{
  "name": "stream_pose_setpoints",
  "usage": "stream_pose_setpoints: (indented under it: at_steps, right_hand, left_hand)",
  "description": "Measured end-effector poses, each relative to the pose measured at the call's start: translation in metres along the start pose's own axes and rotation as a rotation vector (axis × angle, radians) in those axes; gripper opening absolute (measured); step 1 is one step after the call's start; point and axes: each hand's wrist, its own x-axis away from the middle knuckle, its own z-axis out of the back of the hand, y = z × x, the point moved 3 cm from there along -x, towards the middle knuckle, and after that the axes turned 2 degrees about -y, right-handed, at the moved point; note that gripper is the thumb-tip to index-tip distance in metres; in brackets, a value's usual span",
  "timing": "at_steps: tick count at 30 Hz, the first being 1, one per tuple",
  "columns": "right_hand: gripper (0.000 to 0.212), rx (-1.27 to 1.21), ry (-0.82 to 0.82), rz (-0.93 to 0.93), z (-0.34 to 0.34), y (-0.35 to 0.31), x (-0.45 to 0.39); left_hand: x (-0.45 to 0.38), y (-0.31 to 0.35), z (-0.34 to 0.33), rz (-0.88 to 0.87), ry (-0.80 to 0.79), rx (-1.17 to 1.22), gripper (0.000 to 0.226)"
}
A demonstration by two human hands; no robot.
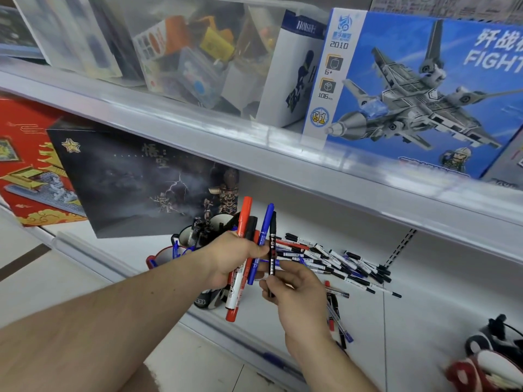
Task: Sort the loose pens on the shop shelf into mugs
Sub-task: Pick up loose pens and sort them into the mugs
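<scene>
Shelving, white metal shop shelf (368, 315): loose pens (334, 263) heaped at 3 o'clock of mugs (184, 236). Left hand (235, 258) grips a marker bundle (243, 250); right hand (297, 287) pinches a black pen (272, 250). Upper shelf, 1 o'clock: fighter-jet box (424, 89), "2010", "106pcs", "6+"; "HORSE" box (294, 69).

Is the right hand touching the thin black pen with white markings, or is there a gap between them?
Touching. In the head view, the right hand pinches the lower part of the thin black pen with white markings between thumb and fingers; no gap shows.
</scene>
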Motion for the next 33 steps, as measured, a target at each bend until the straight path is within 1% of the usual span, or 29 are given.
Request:
stream_pose_setpoints:
  at_steps: [2, 4, 7, 8, 10, 12, 14, 15, 17, 19, 23, 26, 30, 32, 33]
  right_hand:
    - [0.027, 0.171, -0.020, 0.052, -0.003, 0.000, -0.004]
    - [0.027, 0.300, -0.046, 0.085, -0.004, 0.000, -0.006]
    - [0.024, 0.389, -0.102, 0.116, -0.001, -0.004, -0.008]
    - [0.022, 0.395, -0.089, 0.126, 0.003, -0.005, -0.011]
    - [0.020, 0.374, 0.002, 0.145, 0.012, -0.011, -0.016]
    - [0.026, 0.276, 0.057, 0.130, 0.019, -0.020, -0.021]
    - [0.033, 0.181, -0.007, 0.085, 0.019, -0.027, -0.025]
    - [0.034, 0.183, -0.057, 0.065, 0.017, -0.029, -0.028]
    - [0.031, 0.236, -0.157, 0.036, 0.011, -0.027, -0.032]
    - [0.025, 0.284, -0.213, 0.030, 0.004, -0.020, -0.035]
    - [0.017, 0.277, -0.234, -0.002, -0.005, -0.013, -0.039]
    - [0.010, 0.306, -0.293, -0.015, -0.015, -0.010, -0.043]
    - [0.020, 0.349, -0.376, -0.012, -0.028, -0.011, -0.049]
    - [0.020, 0.379, -0.379, 0.004, -0.033, -0.010, -0.054]
    - [0.019, 0.377, -0.355, 0.013, -0.033, -0.011, -0.060]
  left_hand:
    - [-0.002, -0.003, -0.003, 0.003, 0.001, -0.035, 0.012]
    - [-0.003, -0.005, -0.004, 0.002, -0.001, -0.073, 0.004]
    - [-0.006, -0.008, -0.001, 0.002, -0.012, -0.118, 0.005]
    - [-0.005, -0.009, 0.000, 0.017, -0.045, -0.135, 0.004]
    - [-0.002, -0.012, 0.003, 0.075, -0.145, -0.188, 0.006]
    - [0.002, -0.015, 0.006, 0.127, -0.209, -0.250, 0.010]
    - [0.004, -0.018, 0.009, 0.155, -0.236, -0.294, 0.011]
    - [0.006, -0.019, 0.011, 0.165, -0.244, -0.312, 0.010]
    - [0.008, -0.020, 0.015, 0.181, -0.262, -0.352, 0.011]
    - [0.009, -0.021, 0.021, 0.196, -0.278, -0.372, 0.013]
    - [0.012, -0.025, 0.036, 0.212, -0.294, -0.399, 0.012]
    - [0.012, -0.027, 0.047, 0.226, -0.300, -0.381, 0.014]
    - [0.012, -0.030, 0.058, 0.233, -0.318, -0.352, 0.016]
    - [0.009, -0.031, 0.064, 0.213, -0.302, -0.318, 0.016]
    - [0.007, -0.031, 0.069, 0.183, -0.262, -0.285, 0.015]
